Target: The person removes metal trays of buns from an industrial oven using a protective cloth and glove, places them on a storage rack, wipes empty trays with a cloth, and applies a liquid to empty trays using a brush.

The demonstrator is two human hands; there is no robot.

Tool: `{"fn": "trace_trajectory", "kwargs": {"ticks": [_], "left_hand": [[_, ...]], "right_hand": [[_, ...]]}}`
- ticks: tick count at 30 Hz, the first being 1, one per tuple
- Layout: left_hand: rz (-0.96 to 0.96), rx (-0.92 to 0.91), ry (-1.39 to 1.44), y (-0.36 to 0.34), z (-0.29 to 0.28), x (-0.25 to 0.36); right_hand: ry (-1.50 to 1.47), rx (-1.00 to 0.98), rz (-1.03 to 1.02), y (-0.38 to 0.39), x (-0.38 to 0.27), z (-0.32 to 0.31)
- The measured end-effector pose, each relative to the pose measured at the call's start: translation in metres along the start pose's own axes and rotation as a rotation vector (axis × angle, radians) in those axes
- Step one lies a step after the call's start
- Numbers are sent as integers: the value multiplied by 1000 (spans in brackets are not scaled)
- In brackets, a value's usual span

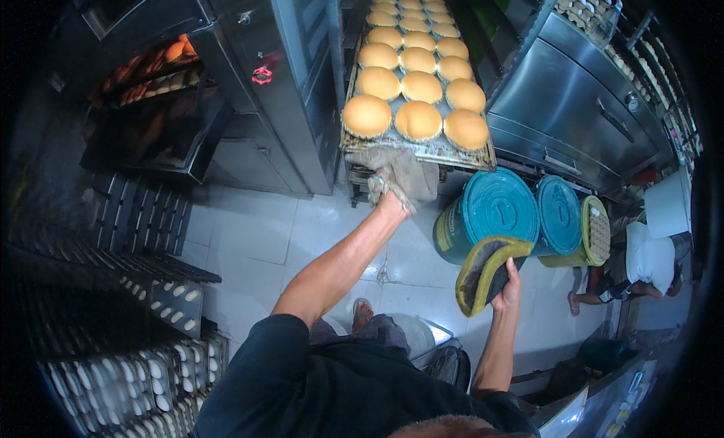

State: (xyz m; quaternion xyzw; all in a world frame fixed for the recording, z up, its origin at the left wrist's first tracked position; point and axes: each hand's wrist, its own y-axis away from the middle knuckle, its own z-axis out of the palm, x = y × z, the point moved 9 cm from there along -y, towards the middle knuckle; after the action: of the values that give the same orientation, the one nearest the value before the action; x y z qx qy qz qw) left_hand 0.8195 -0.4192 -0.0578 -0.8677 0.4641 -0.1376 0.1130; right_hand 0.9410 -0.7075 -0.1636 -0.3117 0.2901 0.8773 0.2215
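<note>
Your left hand (386, 190) is bunched up in a greyish cloth (421, 180) right at the near edge of that tray (466, 158) with three columns of golden buns (419, 119). The cloth hides those fingers, so can't tell how tight they are. Your right hand (511, 287) has its fingers closed on a curved dark pad with yellow-green edging (490, 266), near the teal-lidded bucket (499, 204).
</note>
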Motion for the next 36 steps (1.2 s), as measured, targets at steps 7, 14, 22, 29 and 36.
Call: {"fn": "trace_trajectory", "kwargs": {"ticks": [7,14,22,29,36], "left_hand": [[133,87,-239,-48,13,-31],[300,443,-761,8,7,-53],[-340,262,-303,192,-153,-266],[-557,-264,-719,174,-279,-558],[-436,-730,-977,106,-272,-718]], "right_hand": [[28,35,55,19,34,-16],[27,-50,176,18,99,28],[222,-221,30,-40,163,206],[478,-546,134,-75,290,429],[720,-562,36,-38,340,577]]}}
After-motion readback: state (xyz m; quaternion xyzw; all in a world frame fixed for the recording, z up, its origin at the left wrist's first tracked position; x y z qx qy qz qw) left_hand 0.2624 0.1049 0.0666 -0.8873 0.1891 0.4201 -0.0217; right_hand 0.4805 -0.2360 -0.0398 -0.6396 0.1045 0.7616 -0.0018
